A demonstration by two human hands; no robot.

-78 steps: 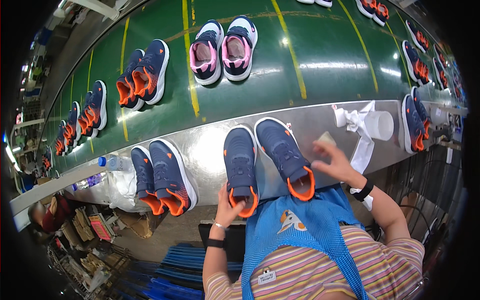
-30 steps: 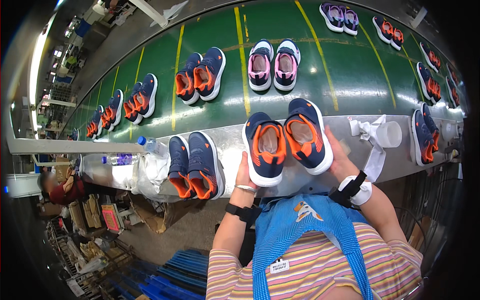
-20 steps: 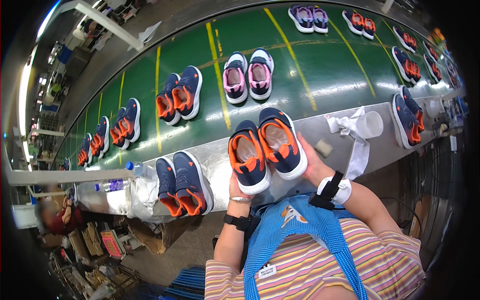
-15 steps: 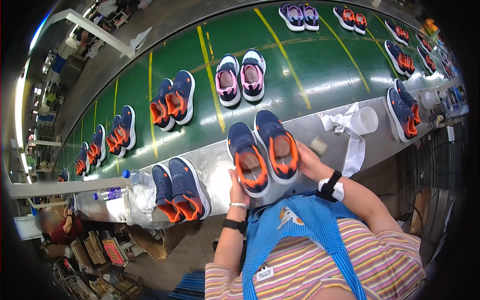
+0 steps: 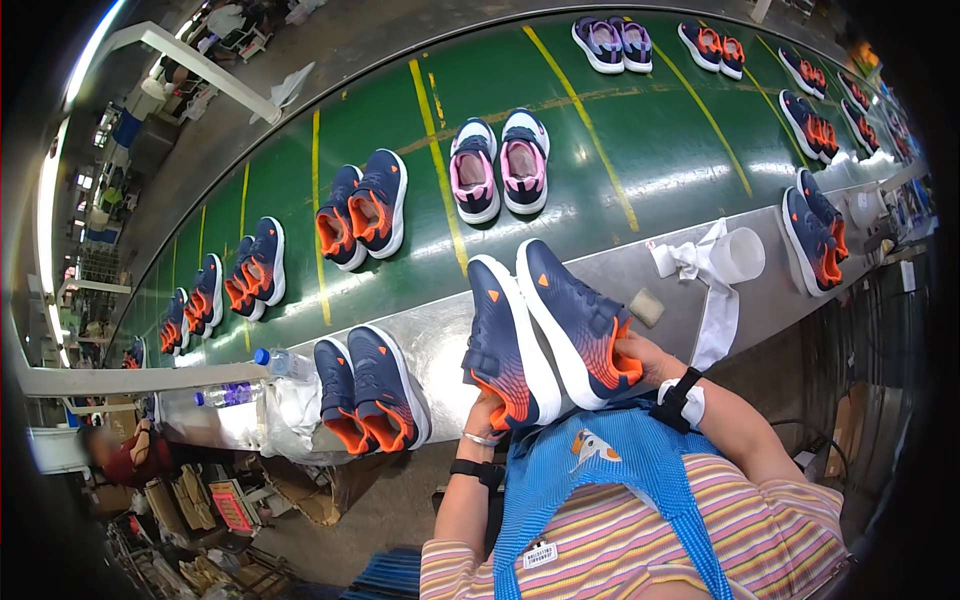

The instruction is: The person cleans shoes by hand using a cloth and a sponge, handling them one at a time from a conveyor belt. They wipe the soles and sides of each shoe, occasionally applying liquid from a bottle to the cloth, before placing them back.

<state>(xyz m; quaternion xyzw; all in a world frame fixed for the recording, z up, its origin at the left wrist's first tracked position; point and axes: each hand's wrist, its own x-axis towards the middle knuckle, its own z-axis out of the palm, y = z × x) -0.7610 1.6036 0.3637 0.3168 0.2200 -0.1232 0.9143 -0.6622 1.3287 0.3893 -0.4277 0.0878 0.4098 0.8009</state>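
Note:
Two navy sneakers with orange lining and white soles are held side by side in front of my apron. My left hand [image 5: 486, 412] grips the left sneaker [image 5: 492, 325] by its heel, the fingers partly hidden behind it. The heel of the right sneaker [image 5: 572, 318] is in my right hand [image 5: 645, 358], with fingers at the orange collar. Both are tilted with their white soles facing each other and toes pointing away. On the metal ledge [image 5: 445, 345] to the left stands another navy and orange pair [image 5: 380, 380].
A green belt [image 5: 590, 200] with yellow lines carries several pairs, including a white and pink pair [image 5: 523, 165]. On the ledge lie a tape roll [image 5: 738, 255], a small beige block [image 5: 647, 307], bottles [image 5: 285, 362] and a navy pair [image 5: 815, 235] at right. Someone in red [image 5: 135, 455] is far left.
Both held sneakers have been turned from showing their insides to showing their outer sides, soles now facing each other. My hands have shifted slightly right and lower. The whole view has moved a little.

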